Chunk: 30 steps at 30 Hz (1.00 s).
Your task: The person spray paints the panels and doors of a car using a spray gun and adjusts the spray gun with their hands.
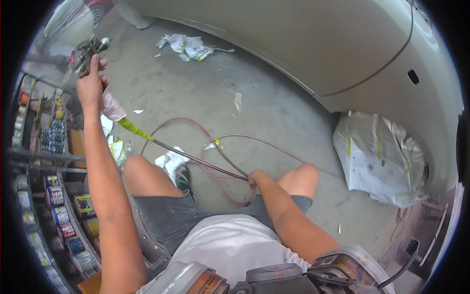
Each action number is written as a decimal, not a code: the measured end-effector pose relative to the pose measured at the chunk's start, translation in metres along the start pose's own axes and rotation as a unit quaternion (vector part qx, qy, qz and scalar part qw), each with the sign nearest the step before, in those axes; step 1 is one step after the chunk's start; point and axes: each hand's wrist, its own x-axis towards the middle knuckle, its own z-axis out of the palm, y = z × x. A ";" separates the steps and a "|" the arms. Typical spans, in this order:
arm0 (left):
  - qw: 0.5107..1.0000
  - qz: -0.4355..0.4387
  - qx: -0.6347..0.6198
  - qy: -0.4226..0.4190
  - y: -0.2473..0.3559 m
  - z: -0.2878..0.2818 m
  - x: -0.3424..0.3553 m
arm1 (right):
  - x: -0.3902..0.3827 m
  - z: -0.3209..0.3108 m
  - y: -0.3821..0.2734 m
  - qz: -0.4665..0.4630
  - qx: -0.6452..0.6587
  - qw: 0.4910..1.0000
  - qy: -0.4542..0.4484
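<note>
My left hand (92, 85) is raised at the upper left, closed round a metal spray gun (89, 49) with a translucent cup (73, 24) on top. Pale wrapping and yellow-green tape (134, 128) cover part of the hose below the gun. My right hand (257, 179), near my right knee, is closed on the dark reddish hose (196, 160). More thin red hose lies in loops (267, 139) on the concrete floor (274, 112) around and between my legs.
A pale car body panel (342, 44) curves along the top and right. Its wheel is wrapped in masking sheet (377, 161). Shelves of cans (66, 215) line the left. Crumpled paper (188, 46) lies on the floor. A respirator (274, 279) hangs at my chest.
</note>
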 end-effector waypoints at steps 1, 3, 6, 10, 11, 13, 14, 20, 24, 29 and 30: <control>1.000 0.009 0.002 -0.013 -0.005 0.001 -0.004 | -0.004 0.005 0.002 0.008 0.009 1.000 -0.002; 0.996 -0.034 0.057 -0.055 -0.042 0.042 -0.027 | -0.018 0.010 0.027 -0.022 0.164 0.986 -0.025; 0.980 -0.082 0.058 -0.174 -0.075 0.084 -0.101 | -0.094 -0.005 0.025 -0.040 0.256 0.963 0.080; 0.906 -0.173 -0.038 -0.385 -0.110 0.186 -0.229 | -0.146 0.003 0.060 0.003 0.303 0.944 0.134; 0.893 -0.137 -0.019 -0.429 -0.118 0.213 -0.261 | -0.145 0.011 0.065 0.019 0.322 0.938 0.125; 0.878 -0.095 -0.074 -0.462 -0.109 0.249 -0.309 | -0.137 0.016 0.064 0.045 0.349 0.931 0.100; 0.852 -0.111 -0.069 -0.508 -0.111 0.264 -0.324 | -0.132 0.018 0.059 0.056 0.353 0.930 0.080; 0.818 -0.031 -0.145 -0.555 -0.110 0.341 -0.349 | -0.145 0.046 0.070 0.075 0.548 0.829 0.082; 0.820 -0.148 -0.097 -0.544 -0.165 0.353 -0.287 | -0.153 0.064 0.064 0.091 0.659 0.737 0.119; 0.857 -0.273 -0.260 -0.350 -0.251 0.366 -0.146 | -0.130 0.102 0.052 0.044 0.704 0.699 0.121; 0.866 -0.276 -0.271 -0.318 -0.266 0.368 -0.117 | -0.123 0.109 0.047 0.073 0.652 0.739 0.154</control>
